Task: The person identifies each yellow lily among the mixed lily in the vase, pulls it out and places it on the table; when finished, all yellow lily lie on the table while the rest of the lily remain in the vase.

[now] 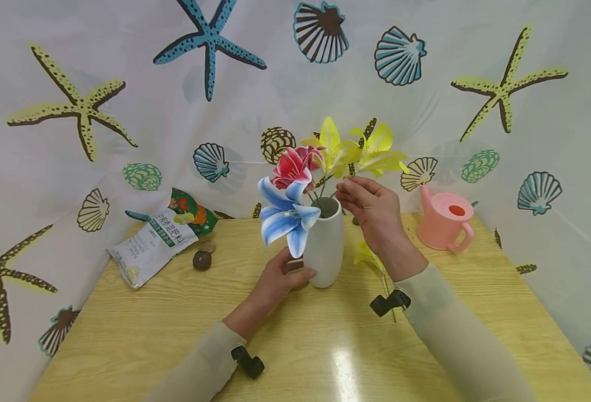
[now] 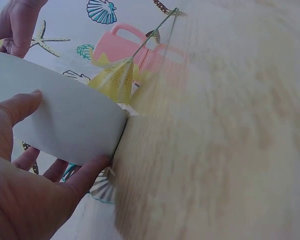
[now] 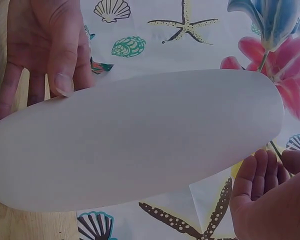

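Observation:
A white vase (image 1: 324, 251) stands upright on the wooden table. My left hand (image 1: 281, 279) holds it low down, thumb on one side and fingers on the other, as the left wrist view shows. Beside the rim, my right hand (image 1: 373, 209) pinches the thin green stem of a yellow lily (image 1: 378, 152). The stem slants toward the vase mouth; its lower end is hidden inside. A blue-and-white lily (image 1: 281, 215), a red-pink flower (image 1: 292, 168) and another yellow lily (image 1: 332, 146) lean out of the vase.
Right of the vase, another yellow flower (image 1: 368, 257) lies on the table (image 1: 175, 329). A pink watering can (image 1: 438, 226) stands at the back right. A snack bag (image 1: 160, 245) and a dark stone (image 1: 202, 260) lie at the left. A patterned cloth hangs behind.

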The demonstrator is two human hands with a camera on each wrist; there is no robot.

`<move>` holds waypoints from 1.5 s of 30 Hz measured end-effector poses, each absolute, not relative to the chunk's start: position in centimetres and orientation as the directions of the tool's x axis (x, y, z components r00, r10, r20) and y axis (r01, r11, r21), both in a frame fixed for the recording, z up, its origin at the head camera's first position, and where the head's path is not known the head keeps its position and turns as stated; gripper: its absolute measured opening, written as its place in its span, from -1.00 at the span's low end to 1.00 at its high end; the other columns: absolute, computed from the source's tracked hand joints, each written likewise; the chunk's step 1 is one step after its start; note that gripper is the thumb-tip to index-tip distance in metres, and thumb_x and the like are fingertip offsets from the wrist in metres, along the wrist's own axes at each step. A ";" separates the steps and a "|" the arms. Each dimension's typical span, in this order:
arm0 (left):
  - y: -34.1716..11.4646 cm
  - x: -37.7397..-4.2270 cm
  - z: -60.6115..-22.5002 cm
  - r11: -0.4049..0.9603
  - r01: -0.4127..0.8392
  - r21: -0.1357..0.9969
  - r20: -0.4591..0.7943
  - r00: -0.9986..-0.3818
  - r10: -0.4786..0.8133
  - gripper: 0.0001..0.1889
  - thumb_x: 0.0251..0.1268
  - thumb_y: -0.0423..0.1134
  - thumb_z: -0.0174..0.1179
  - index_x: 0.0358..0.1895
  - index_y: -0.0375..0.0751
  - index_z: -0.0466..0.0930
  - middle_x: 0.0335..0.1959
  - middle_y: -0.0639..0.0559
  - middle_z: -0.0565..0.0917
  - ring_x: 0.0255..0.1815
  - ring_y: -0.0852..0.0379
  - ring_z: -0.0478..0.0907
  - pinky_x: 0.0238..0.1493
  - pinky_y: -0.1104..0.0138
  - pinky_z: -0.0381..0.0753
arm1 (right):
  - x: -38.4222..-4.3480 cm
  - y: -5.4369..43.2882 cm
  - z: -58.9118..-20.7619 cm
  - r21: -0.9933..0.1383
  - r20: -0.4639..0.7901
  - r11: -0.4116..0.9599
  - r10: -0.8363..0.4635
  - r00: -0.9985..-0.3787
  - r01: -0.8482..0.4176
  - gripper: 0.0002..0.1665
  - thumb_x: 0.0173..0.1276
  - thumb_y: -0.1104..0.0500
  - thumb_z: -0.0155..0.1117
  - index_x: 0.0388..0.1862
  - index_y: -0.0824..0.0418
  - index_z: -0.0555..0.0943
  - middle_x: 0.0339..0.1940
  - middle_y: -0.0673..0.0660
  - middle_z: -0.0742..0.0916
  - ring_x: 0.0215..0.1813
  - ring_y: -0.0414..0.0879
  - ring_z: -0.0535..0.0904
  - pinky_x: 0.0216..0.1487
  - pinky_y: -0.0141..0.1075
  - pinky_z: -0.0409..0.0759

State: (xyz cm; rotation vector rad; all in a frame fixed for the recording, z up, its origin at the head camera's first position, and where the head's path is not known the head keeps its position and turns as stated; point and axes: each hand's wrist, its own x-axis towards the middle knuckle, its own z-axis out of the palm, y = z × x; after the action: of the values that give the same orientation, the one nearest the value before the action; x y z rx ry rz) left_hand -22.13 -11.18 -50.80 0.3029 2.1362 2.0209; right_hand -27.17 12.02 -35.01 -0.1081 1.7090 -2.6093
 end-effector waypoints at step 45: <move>-11.1 -22.1 -50.9 0.058 0.014 0.998 -0.002 -0.963 0.270 -0.22 0.50 -0.20 0.48 0.72 0.15 0.39 0.60 -0.14 0.57 0.63 -0.27 0.56 0.58 -0.14 0.63 | -27.4 13.1 -33.6 -0.882 0.201 -0.409 0.124 -0.972 -0.235 -0.82 0.61 0.37 0.39 -0.19 0.11 0.75 -0.24 -0.03 0.90 -0.19 -0.14 0.86 0.16 -0.22 0.87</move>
State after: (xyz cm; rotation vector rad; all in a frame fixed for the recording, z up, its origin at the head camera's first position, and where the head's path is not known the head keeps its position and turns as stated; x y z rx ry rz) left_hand -22.14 -11.10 -50.91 0.2921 2.1390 2.0145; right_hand -27.37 13.08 -33.58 -0.1751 1.7997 -2.8279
